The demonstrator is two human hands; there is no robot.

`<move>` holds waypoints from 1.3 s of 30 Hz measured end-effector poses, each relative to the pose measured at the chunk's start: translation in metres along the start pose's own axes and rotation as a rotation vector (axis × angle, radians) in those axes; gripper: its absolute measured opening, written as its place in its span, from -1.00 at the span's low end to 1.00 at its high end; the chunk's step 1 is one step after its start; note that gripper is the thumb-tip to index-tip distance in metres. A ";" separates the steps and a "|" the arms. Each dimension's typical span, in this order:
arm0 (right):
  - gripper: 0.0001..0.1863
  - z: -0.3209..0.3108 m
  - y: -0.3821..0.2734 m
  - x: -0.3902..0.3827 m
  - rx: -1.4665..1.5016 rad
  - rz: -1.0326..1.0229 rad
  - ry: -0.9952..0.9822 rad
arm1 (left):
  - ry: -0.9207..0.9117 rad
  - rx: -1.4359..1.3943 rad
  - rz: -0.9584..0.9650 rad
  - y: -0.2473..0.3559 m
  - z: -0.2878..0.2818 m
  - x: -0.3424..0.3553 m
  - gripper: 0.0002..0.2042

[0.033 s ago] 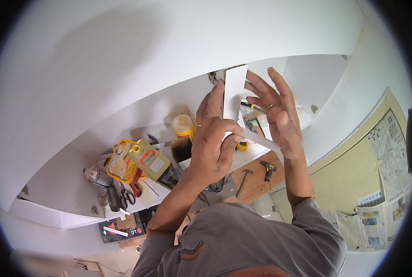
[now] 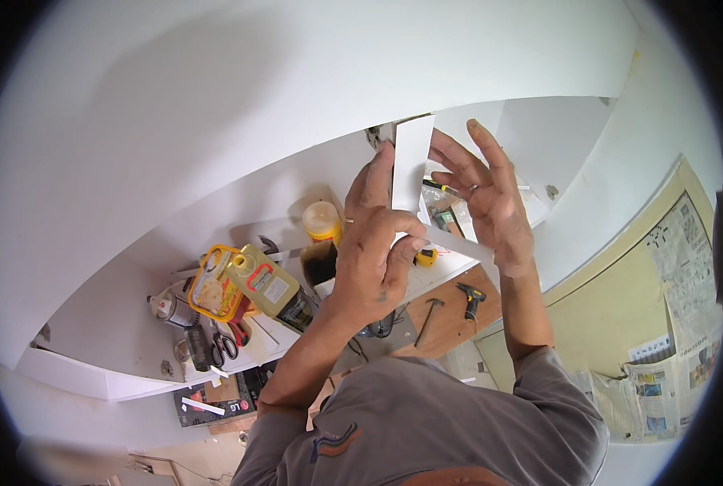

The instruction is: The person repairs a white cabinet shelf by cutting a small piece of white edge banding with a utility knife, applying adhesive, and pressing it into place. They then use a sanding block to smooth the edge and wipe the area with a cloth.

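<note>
White strip: we've got a thin white strip [image 2: 413, 162] held upright against the underside of the white cabinet panel [image 2: 215, 105].
Left hand: our left hand [image 2: 377, 243] has its fingers curled around the strip's lower part, thumb up along its edge.
Right hand: our right hand [image 2: 487, 198] is spread open, fingertips just beside the strip (contact hard to tell).
Below: yellow-green can [image 2: 268, 283], scissors [image 2: 225, 347] and hammer [image 2: 428, 317].

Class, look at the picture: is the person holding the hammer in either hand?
No: the hammer lies on the brown floor below, while both hands press a white flat strip.
</note>
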State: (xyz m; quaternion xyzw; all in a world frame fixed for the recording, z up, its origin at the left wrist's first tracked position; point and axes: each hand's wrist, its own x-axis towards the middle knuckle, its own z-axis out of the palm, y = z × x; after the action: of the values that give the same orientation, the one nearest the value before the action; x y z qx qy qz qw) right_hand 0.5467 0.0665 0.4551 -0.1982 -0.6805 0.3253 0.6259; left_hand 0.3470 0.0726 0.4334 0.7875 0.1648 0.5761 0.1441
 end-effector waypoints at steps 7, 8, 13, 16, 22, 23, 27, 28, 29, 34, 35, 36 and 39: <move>-0.05 -0.026 -0.006 0.008 0.135 0.024 -0.091 | -0.022 -0.027 -0.052 0.007 -0.001 -0.001 -0.94; -0.13 -0.031 -0.011 0.012 -0.046 -0.031 -0.064 | -0.025 -0.034 -0.033 0.004 -0.005 -0.001 -0.94; -0.30 -0.065 -0.022 0.054 -1.245 -0.688 -0.033 | 0.027 -0.122 -0.020 0.002 -0.003 0.002 -0.90; -0.27 -0.082 -0.031 0.090 -1.539 -0.919 -0.260 | 0.021 -0.101 -0.015 0.001 -0.004 0.003 -0.90; -0.32 -0.080 -0.065 0.121 -1.619 -0.992 -0.581 | 0.050 -0.108 0.019 -0.007 -0.002 -0.001 -0.91; -0.30 -0.074 -0.069 0.124 -1.656 -1.002 -0.579 | 0.048 -0.100 0.022 -0.006 -0.004 0.000 -0.91; -0.22 -0.052 -0.087 0.126 -1.710 -0.944 -0.650 | 0.028 -0.109 0.014 -0.008 -0.006 0.000 -0.92; -0.17 -0.050 -0.087 0.132 -1.729 -0.993 -0.670 | 0.034 -0.112 0.020 -0.008 -0.006 0.000 -0.92; -0.12 -0.049 -0.087 0.136 -1.749 -1.043 -0.694 | 0.042 -0.117 0.027 -0.008 -0.005 0.000 -0.92; -0.14 -0.043 -0.082 0.139 -1.854 -1.192 -0.649 | 0.050 -0.182 0.010 -0.009 -0.001 -0.001 -0.92; -0.15 -0.042 -0.082 0.140 -1.870 -1.205 -0.634 | 0.048 -0.152 0.018 -0.008 -0.003 -0.001 -0.92; -0.15 -0.044 -0.082 0.138 -1.868 -1.141 -0.645 | 0.047 -0.122 0.026 -0.009 -0.004 -0.001 -0.92; -0.16 -0.061 -0.082 0.128 -1.868 -1.037 -0.641 | 0.056 -0.154 0.035 -0.011 -0.002 -0.001 -0.91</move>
State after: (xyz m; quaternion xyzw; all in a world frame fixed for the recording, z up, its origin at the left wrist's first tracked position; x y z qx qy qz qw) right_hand 0.6006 0.1070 0.6041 -0.1898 -0.7883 -0.5788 0.0867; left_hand 0.3441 0.0827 0.4287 0.7606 0.1103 0.6111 0.1894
